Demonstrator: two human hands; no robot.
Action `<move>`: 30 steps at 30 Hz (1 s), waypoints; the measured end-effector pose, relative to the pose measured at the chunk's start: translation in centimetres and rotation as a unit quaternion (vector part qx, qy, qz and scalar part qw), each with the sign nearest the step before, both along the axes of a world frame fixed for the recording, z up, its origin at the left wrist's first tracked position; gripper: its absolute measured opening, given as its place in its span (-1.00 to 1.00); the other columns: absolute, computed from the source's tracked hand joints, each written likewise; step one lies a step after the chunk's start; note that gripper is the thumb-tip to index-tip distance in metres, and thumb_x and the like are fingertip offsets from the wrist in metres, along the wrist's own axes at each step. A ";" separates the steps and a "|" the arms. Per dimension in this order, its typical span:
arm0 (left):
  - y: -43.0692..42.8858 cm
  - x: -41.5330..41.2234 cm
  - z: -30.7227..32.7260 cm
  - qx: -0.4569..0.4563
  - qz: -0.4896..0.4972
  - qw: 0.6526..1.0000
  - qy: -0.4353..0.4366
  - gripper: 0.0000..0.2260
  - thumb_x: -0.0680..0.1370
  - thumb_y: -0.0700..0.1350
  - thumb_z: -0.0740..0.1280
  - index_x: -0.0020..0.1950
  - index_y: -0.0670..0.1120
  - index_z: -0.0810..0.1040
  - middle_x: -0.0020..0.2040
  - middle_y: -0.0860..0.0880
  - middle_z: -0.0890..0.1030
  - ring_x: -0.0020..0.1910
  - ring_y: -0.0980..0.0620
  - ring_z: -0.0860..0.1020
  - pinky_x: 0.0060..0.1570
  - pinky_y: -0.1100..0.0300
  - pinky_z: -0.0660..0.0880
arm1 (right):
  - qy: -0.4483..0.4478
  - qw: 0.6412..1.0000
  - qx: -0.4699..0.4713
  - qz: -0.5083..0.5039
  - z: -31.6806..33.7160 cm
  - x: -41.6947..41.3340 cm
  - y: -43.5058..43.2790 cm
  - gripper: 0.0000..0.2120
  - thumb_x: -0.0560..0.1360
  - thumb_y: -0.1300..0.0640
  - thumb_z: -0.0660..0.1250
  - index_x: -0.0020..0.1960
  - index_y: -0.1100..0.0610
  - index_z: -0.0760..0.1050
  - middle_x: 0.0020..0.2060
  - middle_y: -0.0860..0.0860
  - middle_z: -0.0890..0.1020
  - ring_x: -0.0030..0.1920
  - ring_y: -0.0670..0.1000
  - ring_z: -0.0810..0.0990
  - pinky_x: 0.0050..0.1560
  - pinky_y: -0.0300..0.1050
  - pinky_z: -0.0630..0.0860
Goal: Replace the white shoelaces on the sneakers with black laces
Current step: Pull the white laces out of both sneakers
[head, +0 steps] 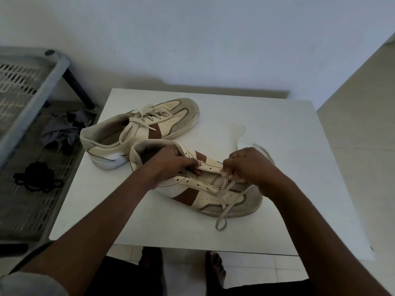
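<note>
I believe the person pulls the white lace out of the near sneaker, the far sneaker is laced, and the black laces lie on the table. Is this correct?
Not fully. The head view shows the black laces on the grey slatted rack left of the table, not on it. The rest is right.

near sneaker [205,195] mostly unlaced, white lace [220,229] trailing over toe, far sneaker [166,127] laced, black laces [35,178] heaped left
</note>
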State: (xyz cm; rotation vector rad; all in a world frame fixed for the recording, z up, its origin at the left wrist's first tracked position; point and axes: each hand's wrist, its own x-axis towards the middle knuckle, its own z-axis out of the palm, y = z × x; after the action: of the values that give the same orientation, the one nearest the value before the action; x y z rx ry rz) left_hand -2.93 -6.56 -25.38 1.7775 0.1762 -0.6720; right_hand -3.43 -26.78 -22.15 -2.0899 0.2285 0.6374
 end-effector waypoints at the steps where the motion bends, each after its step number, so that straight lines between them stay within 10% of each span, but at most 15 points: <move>1: 0.2 0.1 -0.1 0.006 0.002 1.000 0.005 -0.87 0.50 -0.17 0.40 -0.01 -0.20 0.66 -0.13 -0.13 0.71 -0.05 -0.02 0.66 0.00 0.17 0.58 | 0.026 0.998 0.043 -0.035 0.1 0.0 -0.3 -0.81 0.42 0.28 0.35 -0.38 0.20 0.54 -0.47 0.08 0.55 -0.53 -0.08 0.42 -0.43 -0.26 0.39; 8: 0.0 0.1 -0.5 0.025 0.013 1.000 0.011 -0.85 0.47 -0.18 0.42 -0.02 -0.22 0.66 -0.14 -0.14 0.71 -0.01 -0.12 0.65 0.18 -0.03 0.53 | 0.081 0.985 -0.040 0.144 1.3 0.4 -2.5 -0.83 0.45 0.22 0.40 -0.31 0.22 0.59 -0.46 0.01 0.60 -0.49 -0.15 0.48 -0.45 -0.34 0.39; 11: -0.1 0.1 -0.4 0.030 0.013 0.999 -0.003 -0.85 0.48 -0.16 0.41 0.00 -0.18 0.66 -0.13 -0.12 0.71 -0.01 -0.10 0.65 0.16 -0.04 0.54 | -0.032 0.967 -0.174 0.181 0.3 0.7 -2.4 -0.82 0.44 -0.05 0.45 -0.18 0.07 0.63 -0.27 -0.06 0.66 -0.22 -0.14 0.58 -0.13 -0.15 0.54; 14: -0.3 0.0 -0.4 0.024 0.018 1.000 -0.002 -0.85 0.50 -0.18 0.38 0.01 -0.20 0.65 -0.16 -0.13 0.71 -0.06 -0.06 0.66 0.11 0.03 0.55 | -0.120 0.950 -0.234 0.167 -0.4 0.5 -0.9 -0.72 0.37 -0.21 0.46 -0.16 -0.01 0.57 -0.27 -0.13 0.58 -0.22 -0.14 0.54 -0.21 -0.17 0.50; 24: -0.2 0.0 0.0 0.007 0.001 1.000 0.004 -0.86 0.53 -0.20 0.35 0.03 -0.23 0.63 -0.13 -0.16 0.70 -0.05 -0.04 0.66 -0.02 0.19 0.56 | -0.222 0.909 -0.304 0.177 -0.6 -0.6 1.1 -0.93 0.44 0.04 0.39 -0.14 -0.02 0.65 -0.25 -0.09 0.66 -0.21 -0.04 0.61 -0.18 -0.19 0.51; 30: 0.0 0.3 -0.1 -0.003 0.017 0.999 0.040 -0.83 0.51 -0.25 0.36 0.05 -0.31 0.61 -0.10 -0.24 0.69 -0.05 -0.12 0.65 0.06 0.12 0.55 | -0.101 0.962 -0.244 0.071 -0.3 0.5 -0.8 -0.85 0.53 0.13 0.27 -0.06 0.10 0.62 -0.11 0.01 0.65 0.00 0.06 0.59 -0.05 -0.11 0.47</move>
State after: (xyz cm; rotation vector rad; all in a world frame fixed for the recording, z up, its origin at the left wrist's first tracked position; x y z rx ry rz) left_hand -2.62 -6.56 -25.49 1.7393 0.2577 -0.7190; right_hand -2.94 -27.63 -22.45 -2.6481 0.1274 0.4782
